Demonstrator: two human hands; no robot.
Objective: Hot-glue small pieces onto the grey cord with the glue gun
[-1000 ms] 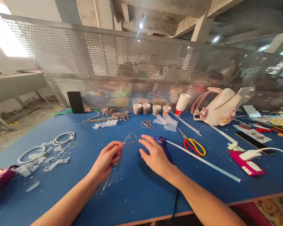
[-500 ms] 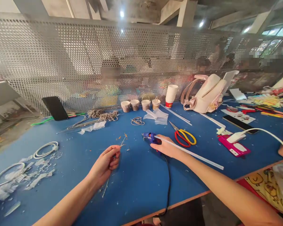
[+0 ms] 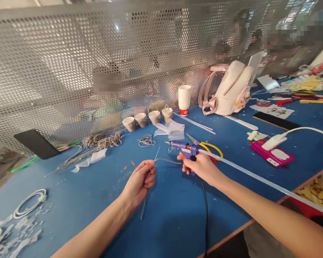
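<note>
A blue hot glue gun point(image 3: 181, 145) is lifted in my right hand point(image 3: 203, 167), fingers wrapped round its handle and nozzle pointing left. From its rear a long clear glue stick point(image 3: 247, 169) runs back over my right forearm. My left hand point(image 3: 142, 179) pinches a thin, stiff wire point(image 3: 143, 209) that shows above and below the fist. A thin cord point(image 3: 169, 160) leads from those same fingertips toward the glue gun's front. The nozzle is just above the cord and right of the wire, apart from my left fingers. Red-and-yellow scissors point(image 3: 215, 148) lie partly hidden behind the gun.
Several small cord-wrapped cups point(image 3: 154, 117) and a stack of paper cups point(image 3: 184, 100) line the mesh screen. A backpack point(image 3: 228, 89) stands behind a pink power strip point(image 3: 274, 152). Cord bundles point(image 3: 103, 139), a phone point(image 3: 35, 144) and white rings point(image 3: 29, 204) lie left. A black cable point(image 3: 206, 215) crosses the front edge.
My right hand has raised the glue gun off the table and brought it nearer my left hand. The cord now stretches right from my left fingers. The camera view has tipped down.
</note>
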